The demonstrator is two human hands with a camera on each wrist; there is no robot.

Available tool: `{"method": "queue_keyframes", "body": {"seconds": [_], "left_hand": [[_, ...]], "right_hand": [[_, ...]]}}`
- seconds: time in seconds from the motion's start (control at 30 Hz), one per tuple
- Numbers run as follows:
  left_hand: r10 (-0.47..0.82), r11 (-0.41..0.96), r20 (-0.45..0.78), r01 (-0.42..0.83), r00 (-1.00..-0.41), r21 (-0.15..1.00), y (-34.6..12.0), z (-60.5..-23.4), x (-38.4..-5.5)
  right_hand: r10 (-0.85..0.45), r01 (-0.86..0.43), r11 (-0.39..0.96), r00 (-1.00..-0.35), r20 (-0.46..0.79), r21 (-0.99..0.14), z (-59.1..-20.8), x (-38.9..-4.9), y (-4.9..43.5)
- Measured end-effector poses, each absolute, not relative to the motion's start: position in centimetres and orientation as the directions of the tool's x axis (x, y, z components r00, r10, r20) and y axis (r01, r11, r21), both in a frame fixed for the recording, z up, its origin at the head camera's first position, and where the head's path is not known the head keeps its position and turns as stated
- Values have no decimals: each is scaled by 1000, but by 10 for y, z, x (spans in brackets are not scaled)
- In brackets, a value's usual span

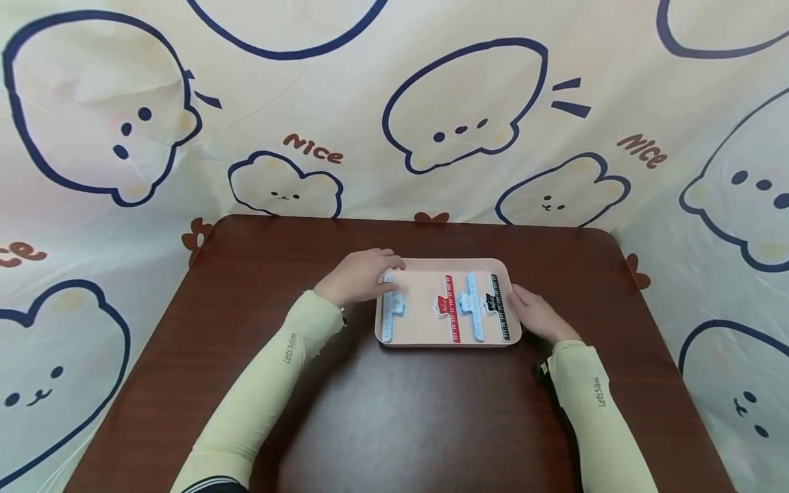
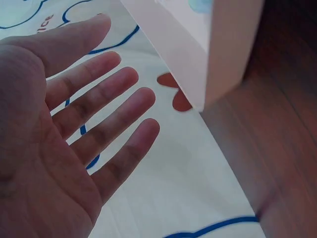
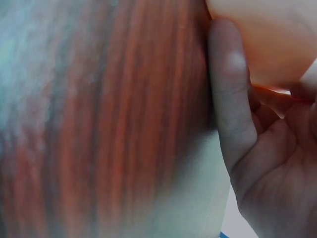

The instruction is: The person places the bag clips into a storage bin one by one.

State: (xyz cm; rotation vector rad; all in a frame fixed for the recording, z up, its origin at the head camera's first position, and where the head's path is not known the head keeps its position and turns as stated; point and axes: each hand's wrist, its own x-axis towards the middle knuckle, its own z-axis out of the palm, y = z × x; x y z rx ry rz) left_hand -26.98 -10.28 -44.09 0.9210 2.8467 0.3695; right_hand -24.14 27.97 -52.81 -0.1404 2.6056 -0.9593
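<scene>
A shallow pale pink tray lies on the table with several ruler-shaped clips in it. One light blue clip lies along the left side. Further right are a red clip, a second light blue clip and a black clip. My left hand hovers over the tray's upper left corner, its thumb overlapping the left blue clip. In the left wrist view its fingers are spread, holding nothing. My right hand holds the tray's right edge, one finger along the outer wall.
The dark brown wooden table has rounded far corners. A pale curtain with cartoon bears hangs round its back and sides. Yellow-green sleeves cover both forearms.
</scene>
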Motion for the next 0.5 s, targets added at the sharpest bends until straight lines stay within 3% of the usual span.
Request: {"method": "queue_keyframes", "body": {"seconds": [0.23, 0.5], "left_hand": [[598, 776, -33, 569, -800, 270, -131, -447, -265], [567, 806, -129, 516, -814, 290, -180, -461, -247]], "right_hand": [[-208, 29, 777, -931, -301, -628, -528, -243, 282], [-202, 55, 764, -926, -320, -642, -529, -243, 282]]}}
